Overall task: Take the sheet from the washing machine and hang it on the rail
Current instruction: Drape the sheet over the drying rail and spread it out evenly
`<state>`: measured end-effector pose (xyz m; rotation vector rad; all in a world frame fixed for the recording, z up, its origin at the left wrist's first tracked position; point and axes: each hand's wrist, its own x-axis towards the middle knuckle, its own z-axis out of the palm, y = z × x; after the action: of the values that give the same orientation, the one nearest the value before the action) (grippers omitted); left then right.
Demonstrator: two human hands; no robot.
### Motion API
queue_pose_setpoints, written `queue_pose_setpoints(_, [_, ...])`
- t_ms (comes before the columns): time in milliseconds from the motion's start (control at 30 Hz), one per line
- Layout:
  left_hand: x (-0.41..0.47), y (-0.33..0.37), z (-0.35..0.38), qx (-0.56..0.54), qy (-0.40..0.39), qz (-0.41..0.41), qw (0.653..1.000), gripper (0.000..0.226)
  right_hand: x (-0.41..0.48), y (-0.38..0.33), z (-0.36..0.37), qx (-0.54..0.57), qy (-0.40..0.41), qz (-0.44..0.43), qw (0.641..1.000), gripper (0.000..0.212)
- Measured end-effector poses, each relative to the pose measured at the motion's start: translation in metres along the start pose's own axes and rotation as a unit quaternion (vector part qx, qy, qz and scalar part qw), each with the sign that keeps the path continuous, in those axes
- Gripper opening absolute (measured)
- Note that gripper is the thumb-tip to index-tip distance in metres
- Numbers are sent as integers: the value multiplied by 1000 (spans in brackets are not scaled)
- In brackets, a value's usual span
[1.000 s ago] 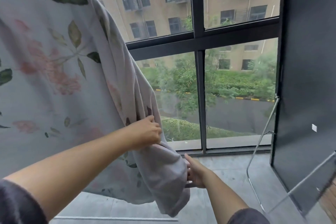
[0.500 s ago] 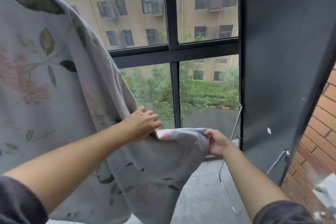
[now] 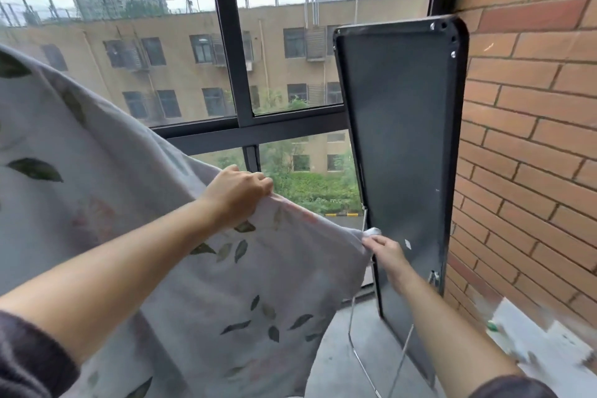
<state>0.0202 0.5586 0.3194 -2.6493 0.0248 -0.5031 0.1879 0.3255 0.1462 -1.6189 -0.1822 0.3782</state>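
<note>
Sheet (image 3: 258, 275) stretched wider between hands (image 3: 239, 192) (image 3: 384, 250).

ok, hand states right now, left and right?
Left hand: closed, gripping the sheet at its top edge.
Right hand: closed, pinching the sheet's corner.

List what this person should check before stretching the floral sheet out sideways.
1. Left hand grips the sheet's top edge: ok.
2. Right hand pinches the corner: ok.
3. Edge between the hands spread out, not bunched: ok.
4. Sheet resting over the rail: cannot tell, rail hidden.
5. Corner clear of the dark panel: cannot tell, they overlap in view.
</note>
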Motion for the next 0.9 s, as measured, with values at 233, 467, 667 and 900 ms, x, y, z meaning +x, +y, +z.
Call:
queue_pose_setpoints(233, [13,8,-7,-11,35,39,999,17,14,0,-4,50,-12,46,998,8])
queue_pose_setpoints(467, [15,4,-4,-20,22,41,999,16,5,-2,-28,193,-70,47,978,21])
queue_pose_setpoints(667, [28,10,-6,-14,27,27,999,16,1,-17,-51,225,-138,73,962,24])
queue_pose_setpoints(900, [31,19,-9,20,-11,28,999,19,-15,-13,-58,238,-232,157,930,38])
